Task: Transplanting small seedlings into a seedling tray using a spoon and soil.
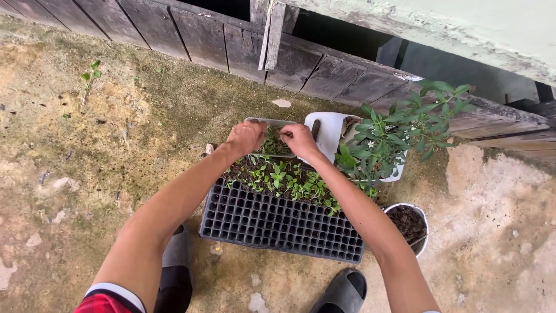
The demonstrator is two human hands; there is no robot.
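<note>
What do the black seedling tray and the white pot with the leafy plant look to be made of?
Black seedling tray: likely thin moulded plastic, matte, judging by its uniform grid of small cells. White pot: seemingly smooth plastic, perhaps a cut-open container, with an uneven rim.

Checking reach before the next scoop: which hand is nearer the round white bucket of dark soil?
Right. The right hand is up and left of the round white bucket of dark soil; the left hand is farther left.

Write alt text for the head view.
Both hands, left hand and right hand, meet over a small seedling container behind a black seedling tray partly filled with sprouts. A potted plant and soil bucket sit right.
</note>
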